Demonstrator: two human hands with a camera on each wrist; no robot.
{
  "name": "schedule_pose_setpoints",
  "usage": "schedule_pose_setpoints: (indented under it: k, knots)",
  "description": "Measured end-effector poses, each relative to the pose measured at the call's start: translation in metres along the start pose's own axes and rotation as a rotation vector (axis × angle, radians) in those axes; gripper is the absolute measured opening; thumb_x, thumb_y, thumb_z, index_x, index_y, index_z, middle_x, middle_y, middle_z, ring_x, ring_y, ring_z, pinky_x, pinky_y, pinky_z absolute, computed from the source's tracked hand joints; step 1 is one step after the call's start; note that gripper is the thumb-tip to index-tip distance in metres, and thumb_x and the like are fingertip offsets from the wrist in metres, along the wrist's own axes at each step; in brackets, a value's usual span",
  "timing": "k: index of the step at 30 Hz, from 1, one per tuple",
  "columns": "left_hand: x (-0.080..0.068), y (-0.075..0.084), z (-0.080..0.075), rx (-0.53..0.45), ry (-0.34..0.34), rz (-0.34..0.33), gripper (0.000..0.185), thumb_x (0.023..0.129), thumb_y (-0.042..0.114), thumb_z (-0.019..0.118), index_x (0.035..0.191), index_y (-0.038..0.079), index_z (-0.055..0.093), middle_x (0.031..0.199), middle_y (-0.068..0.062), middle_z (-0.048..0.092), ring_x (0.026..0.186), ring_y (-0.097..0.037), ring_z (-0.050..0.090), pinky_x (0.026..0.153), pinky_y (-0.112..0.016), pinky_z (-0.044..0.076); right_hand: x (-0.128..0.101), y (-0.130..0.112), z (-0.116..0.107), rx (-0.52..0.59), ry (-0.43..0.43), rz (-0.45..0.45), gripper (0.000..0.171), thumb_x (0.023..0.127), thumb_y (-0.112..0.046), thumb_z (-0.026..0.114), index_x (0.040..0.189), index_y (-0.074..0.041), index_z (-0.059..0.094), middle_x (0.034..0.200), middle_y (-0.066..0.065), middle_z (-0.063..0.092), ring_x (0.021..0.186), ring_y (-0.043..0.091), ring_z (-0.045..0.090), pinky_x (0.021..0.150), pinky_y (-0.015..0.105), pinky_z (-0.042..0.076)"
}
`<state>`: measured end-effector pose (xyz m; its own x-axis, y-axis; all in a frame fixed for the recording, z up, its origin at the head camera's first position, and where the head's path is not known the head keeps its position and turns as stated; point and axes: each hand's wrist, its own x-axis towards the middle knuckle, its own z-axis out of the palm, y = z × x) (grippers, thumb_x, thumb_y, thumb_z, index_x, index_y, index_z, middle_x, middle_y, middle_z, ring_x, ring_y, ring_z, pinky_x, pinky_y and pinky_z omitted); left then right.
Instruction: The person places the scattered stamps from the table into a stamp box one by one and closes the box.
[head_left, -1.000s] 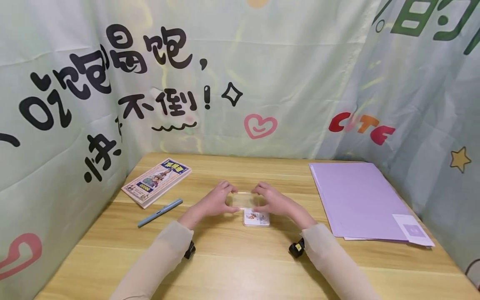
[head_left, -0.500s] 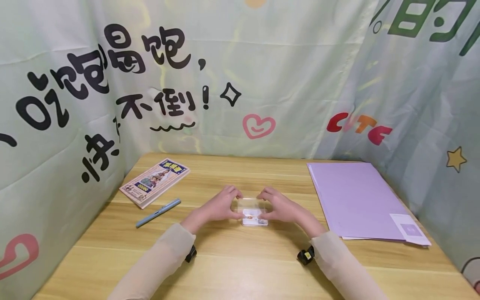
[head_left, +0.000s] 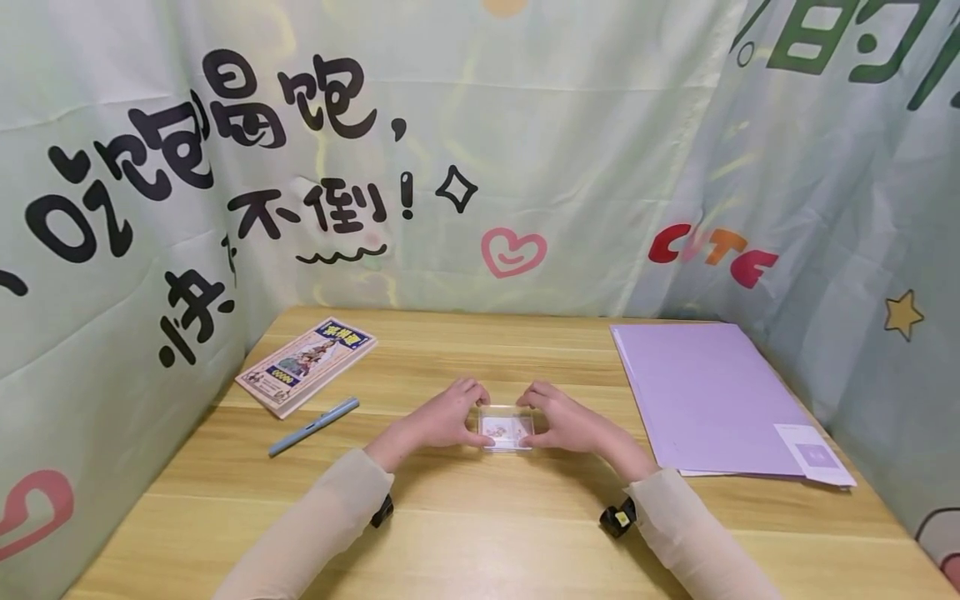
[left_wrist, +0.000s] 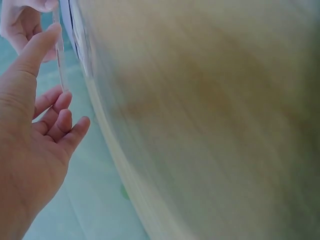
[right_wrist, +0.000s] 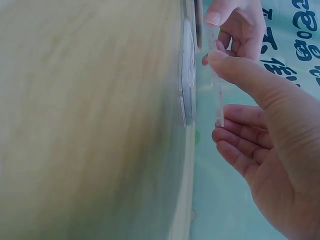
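Note:
A thin clear plastic lid (right_wrist: 217, 92) is held level between both hands. My left hand (head_left: 447, 416) pinches its left end, thumb on the near edge and fingertips at the far edge. At the right end, my right hand (head_left: 567, 418) pinches it the same way. Below lies a flat clear case (right_wrist: 186, 75) with a printed picture card (head_left: 501, 431) inside, seen through the lid in the head view. A narrow gap separates lid and case in the right wrist view. The lid shows edge-on from the left wrist too.
On the wooden table (head_left: 465, 533), a pink illustrated book (head_left: 306, 367) and a blue pen (head_left: 313, 427) lie to the left. A purple folder (head_left: 712, 392) with a white paper (head_left: 813, 455) at its corner lies right. Printed curtains (head_left: 585, 167) stand behind and at both sides.
Both hands have brought the lid toward the person, from beyond the case to over it. The case and other things stay put; the head view has shifted slightly.

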<state>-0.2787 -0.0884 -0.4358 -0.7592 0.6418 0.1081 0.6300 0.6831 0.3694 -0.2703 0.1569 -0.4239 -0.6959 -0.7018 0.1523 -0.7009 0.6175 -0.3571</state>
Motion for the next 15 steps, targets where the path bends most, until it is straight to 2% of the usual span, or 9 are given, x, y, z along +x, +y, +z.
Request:
schedule_pose_setpoints:
  k: [7, 15]
  knots:
    - [0.0023, 0.0, 0.0031, -0.002, -0.041, -0.019, 0.061, 0.076, 0.045, 0.081, 0.116, 0.006, 0.057, 0.115, -0.003, 0.057, 0.11, -0.016, 0.051, 0.101, -0.034, 0.048, -0.0007, 0.0033, 0.0025, 0.022, -0.025, 0.011, 0.054, 0.08, -0.028, 0.08, 0.12, 0.004, 0.061, 0.115, 0.013, 0.059, 0.104, 0.022, 0.057, 0.091, 0.036, 0.053]
    - [0.0035, 0.0003, 0.0029, 0.015, -0.058, -0.003, 0.06, 0.076, 0.046, 0.081, 0.115, 0.006, 0.057, 0.113, -0.003, 0.057, 0.108, -0.016, 0.05, 0.099, -0.034, 0.048, -0.001, 0.0065, 0.0052, 0.036, -0.037, 0.012, 0.054, 0.081, -0.031, 0.08, 0.118, 0.002, 0.061, 0.114, 0.012, 0.059, 0.101, 0.019, 0.056, 0.088, 0.034, 0.052]
